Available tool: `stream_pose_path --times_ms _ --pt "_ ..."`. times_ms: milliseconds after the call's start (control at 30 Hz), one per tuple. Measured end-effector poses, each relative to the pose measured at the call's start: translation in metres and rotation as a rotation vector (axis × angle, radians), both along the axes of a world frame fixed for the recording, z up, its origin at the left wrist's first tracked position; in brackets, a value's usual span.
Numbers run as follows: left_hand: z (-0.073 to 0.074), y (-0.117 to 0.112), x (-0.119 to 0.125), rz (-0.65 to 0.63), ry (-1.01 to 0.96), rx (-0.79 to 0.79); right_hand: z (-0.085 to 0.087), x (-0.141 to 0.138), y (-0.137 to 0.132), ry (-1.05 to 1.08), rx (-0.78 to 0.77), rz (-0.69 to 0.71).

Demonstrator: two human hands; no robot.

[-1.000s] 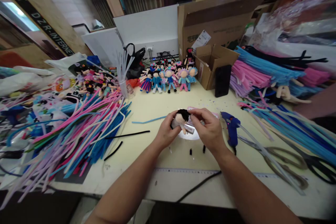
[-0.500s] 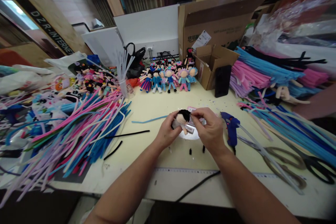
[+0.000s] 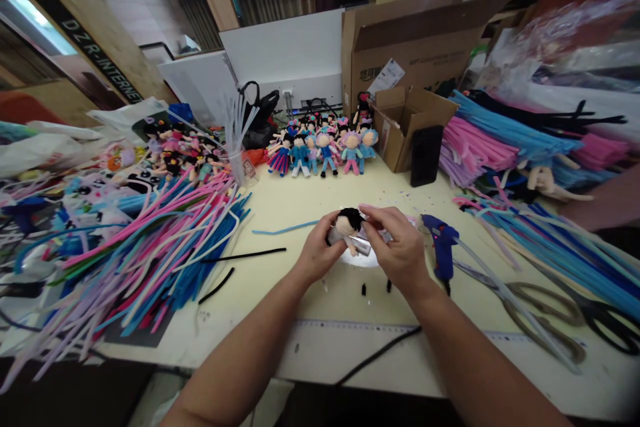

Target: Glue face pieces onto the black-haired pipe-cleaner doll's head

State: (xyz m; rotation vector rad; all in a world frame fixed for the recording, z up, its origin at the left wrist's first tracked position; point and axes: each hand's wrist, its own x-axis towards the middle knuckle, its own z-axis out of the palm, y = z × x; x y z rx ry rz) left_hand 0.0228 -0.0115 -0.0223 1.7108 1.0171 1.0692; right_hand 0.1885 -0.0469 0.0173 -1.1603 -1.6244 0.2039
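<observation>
Hundreds of pipe cleaners (image 3: 150,247) sprawl in pink, blue and lilac over the left of the surface (image 3: 300,207), with more bundled in stacks (image 3: 500,140) at right. Behind them stand open cardboard boxes (image 3: 410,47), and a row of finished dolls (image 3: 325,147) lines the back edge. A pair of scissors (image 3: 555,307) and a blue glue gun (image 3: 440,250) lie just right of the hands; a ruler (image 3: 350,328) runs along the near edge.

At centre, held above a clear disc (image 3: 360,257) on the surface, is a small unfinished doll (image 3: 345,228) with a pale body and black hair. The left hand (image 3: 317,250) is closed around its body, while the right hand (image 3: 397,250) has thumb and fingers pinched together at the doll's black head.

The step in hand appears to be shaping or fixing the hair. The next move likely calls for a steady grip on the body and a fine pinch at the head, with the glue gun within easy reach. Two short black offcuts (image 3: 375,287) lie just below.
</observation>
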Motion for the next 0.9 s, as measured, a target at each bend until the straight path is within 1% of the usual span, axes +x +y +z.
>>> stream_pose_path --times_ms 233,433,767,900 --pt "0.0014 -0.0002 0.0007 -0.002 -0.023 -0.008 -0.0004 -0.0004 -0.0011 -0.013 -0.006 -0.014" --pt "0.0010 0.0004 0.0003 -0.012 -0.012 0.021 0.0001 -0.0009 -0.0010 -0.023 -0.009 0.000" --pt "0.0033 0.0004 0.0006 -0.023 0.009 0.028 0.0000 0.0014 0.0000 -0.092 0.009 0.002" --pt "0.0042 0.0004 0.0004 -0.024 0.011 0.033 -0.0003 0.0036 0.0010 -0.092 0.013 0.028"
